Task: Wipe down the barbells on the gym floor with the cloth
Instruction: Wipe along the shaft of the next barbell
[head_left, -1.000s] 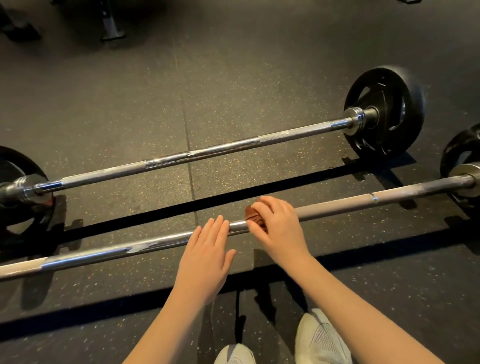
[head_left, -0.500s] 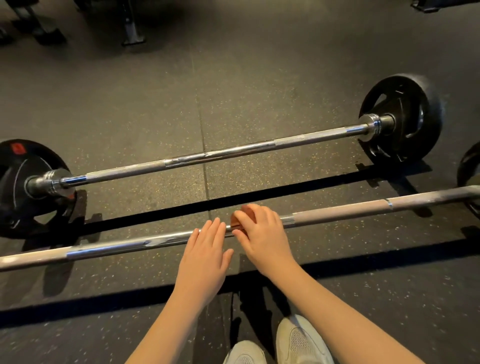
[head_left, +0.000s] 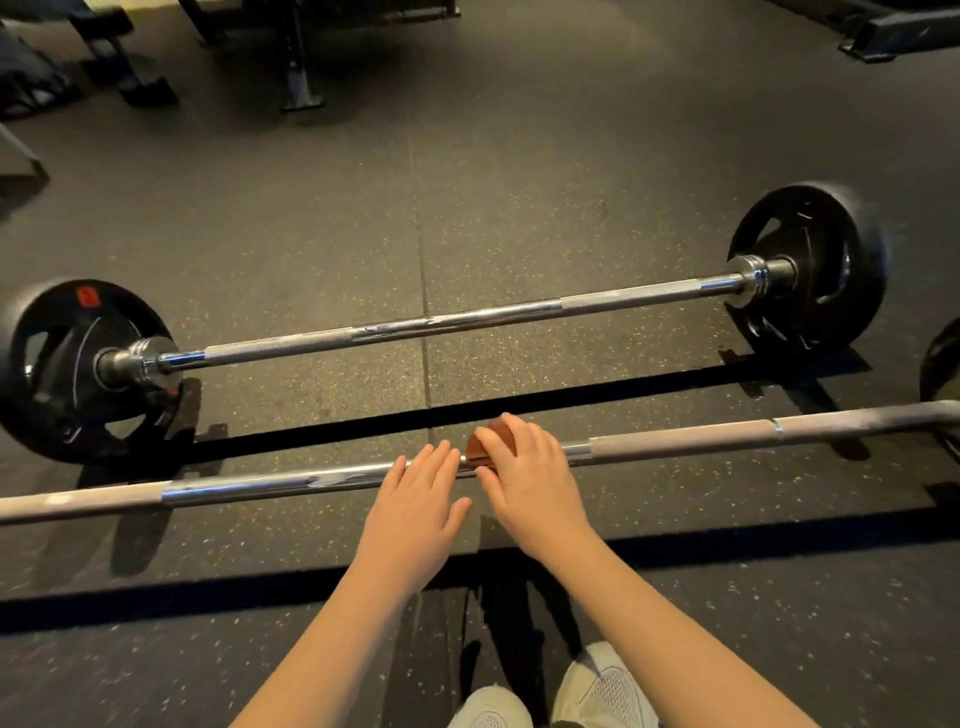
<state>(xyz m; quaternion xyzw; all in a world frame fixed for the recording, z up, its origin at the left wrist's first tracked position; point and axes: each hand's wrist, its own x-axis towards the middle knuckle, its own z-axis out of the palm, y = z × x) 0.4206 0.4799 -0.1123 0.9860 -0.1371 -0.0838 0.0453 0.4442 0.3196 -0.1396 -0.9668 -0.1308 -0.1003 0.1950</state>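
Progress check: I'd call this somewhere in the middle of the job, nowhere near the end. Two bars lie on the gym floor (head_left: 311, 208). The near barbell (head_left: 260, 486) runs from 9 o'clock to 3 o'clock right in front of the person. The far barbell (head_left: 467, 322) sits parallel to it toward 12 o'clock, well apart, with a black plate (head_left: 62, 384) at its 9 o'clock end and another plate (head_left: 826, 244) at its 3 o'clock end.

The cloth (head_left: 480, 447), a small reddish-brown wad, is on the near barbell at roughly mid-shaft. The right hand (head_left: 524, 478) has its grip clamped on it, fingers curled over the top and pressing it to the bar. The left hand (head_left: 415, 509) is just beside it at 9 o'clock. Its grip is apart, with the fingers straight and laid across the shaft, holding nothing. Looks like it's only steadying the bar.

What's done so far? Honestly can't tell from the metal, since there's no wet streak or change in shine I'd trust. My guess is the near bar is mid-wipe, with the long stretches out toward 9 and 3 o'clock left to cover. Nothing is touching the far barbell, so I'd count that one as left to do, though the picture doesn't prove it. A third plate (head_left: 943, 384) peeks in at the 3 o'clock edge, probably the near bar's own.
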